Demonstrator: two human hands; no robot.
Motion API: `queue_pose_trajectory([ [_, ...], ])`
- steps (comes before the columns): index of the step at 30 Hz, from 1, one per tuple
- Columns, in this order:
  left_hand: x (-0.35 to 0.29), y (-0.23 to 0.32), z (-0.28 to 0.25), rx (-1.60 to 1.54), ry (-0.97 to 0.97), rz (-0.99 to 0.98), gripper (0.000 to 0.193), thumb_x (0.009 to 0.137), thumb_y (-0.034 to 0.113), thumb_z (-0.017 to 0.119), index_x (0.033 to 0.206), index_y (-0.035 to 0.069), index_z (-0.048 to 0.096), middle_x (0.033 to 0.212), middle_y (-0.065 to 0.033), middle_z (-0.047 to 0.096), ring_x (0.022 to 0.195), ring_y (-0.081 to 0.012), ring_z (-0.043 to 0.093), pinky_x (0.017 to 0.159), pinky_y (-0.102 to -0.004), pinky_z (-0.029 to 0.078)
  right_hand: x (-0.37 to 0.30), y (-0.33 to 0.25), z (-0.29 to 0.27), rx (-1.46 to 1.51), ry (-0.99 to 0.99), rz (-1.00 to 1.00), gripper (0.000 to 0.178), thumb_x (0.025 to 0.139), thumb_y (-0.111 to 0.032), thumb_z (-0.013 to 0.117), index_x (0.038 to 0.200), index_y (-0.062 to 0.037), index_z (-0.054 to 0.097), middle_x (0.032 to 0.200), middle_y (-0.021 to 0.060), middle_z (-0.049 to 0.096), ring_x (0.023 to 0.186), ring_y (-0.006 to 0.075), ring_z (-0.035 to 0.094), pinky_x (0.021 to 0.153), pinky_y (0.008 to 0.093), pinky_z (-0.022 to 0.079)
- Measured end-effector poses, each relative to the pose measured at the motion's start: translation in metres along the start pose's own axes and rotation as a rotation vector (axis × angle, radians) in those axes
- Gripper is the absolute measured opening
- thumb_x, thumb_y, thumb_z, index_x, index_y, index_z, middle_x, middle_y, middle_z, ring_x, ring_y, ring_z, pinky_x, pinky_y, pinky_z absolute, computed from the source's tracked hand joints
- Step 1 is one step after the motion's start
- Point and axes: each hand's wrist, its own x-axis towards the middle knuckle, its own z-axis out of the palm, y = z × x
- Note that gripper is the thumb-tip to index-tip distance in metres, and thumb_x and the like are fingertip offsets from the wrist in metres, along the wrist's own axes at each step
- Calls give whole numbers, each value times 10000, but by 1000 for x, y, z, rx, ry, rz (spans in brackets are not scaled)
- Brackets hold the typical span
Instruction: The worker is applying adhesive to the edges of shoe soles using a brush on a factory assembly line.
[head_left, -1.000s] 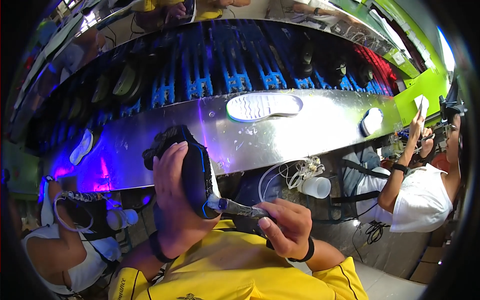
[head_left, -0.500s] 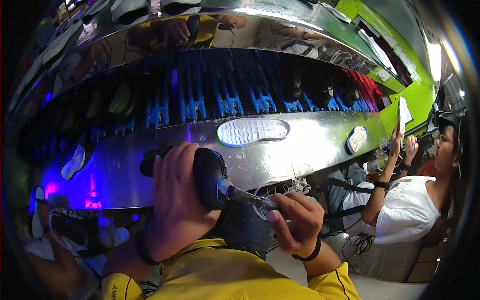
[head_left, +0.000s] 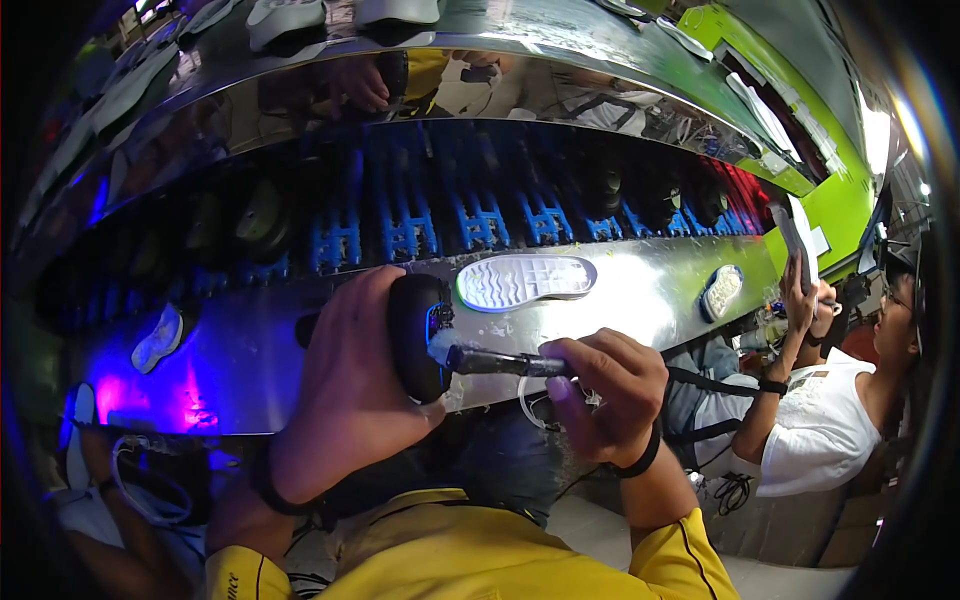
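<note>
The L hand [head_left: 345, 380] grips a black shoe [head_left: 408, 350] tight, w/ its fingers over the far side & its thumb at the near end. The shoe is up in the air by the near edge of the shiny bench [head_left: 530, 330], a bit left of the middle. A dark lump pokes out left of the L hand; it may be more of the shoe, but it's too dark there to be sure.

The R hand [head_left: 615, 390] is closed on a brush [head_left: 500, 361], thumb & fingers pinching the handle. The brush points left, & its pale tip touches the shoe's right side. Both wrists have black bands, & the shirt [head_left: 470, 550] is yellow.

On the bench, a big white sole [head_left: 525, 280] lies just past the brush. A small sole [head_left: 722, 292] sits well to the right, & a white insole [head_left: 158, 340] sits far to the left, in purple light. Blue bars [head_left: 480, 228] run in a row on the far side. Past them is a shelf [head_left: 500, 25] w/ white shoes on it.

On the right, a worker in a white top [head_left: 820, 425] holds up a white piece [head_left: 797, 240].
</note>
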Motion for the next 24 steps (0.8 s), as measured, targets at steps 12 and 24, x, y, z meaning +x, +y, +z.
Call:
queue_pose_trajectory([
  [12, 19, -15, -22, -24, -96, -73, 897, 593, 173, 946, 1380, 17, 545, 1327, -209, 603, 1283, -412, 586, 1118, -470, 469, 13, 23, 53, 340, 62, 94, 291, 850, -89, 752, 1093, 70, 759, 765, 145, 689, 613, 241, 644, 590, 336, 501],
  [24, 34, -34, -39, -209, -181, -202, 832, 586, 120, 914, 1336, 11, 572, 1249, -199, 637, 1206, -402, 633, 1053, -447, 509, 10, 19, 103, 516, 164, 148, 248, 912, -90, 752, 1089, 82, 745, 733, 133, 640, 595, 229, 618, 577, 346, 474],
])
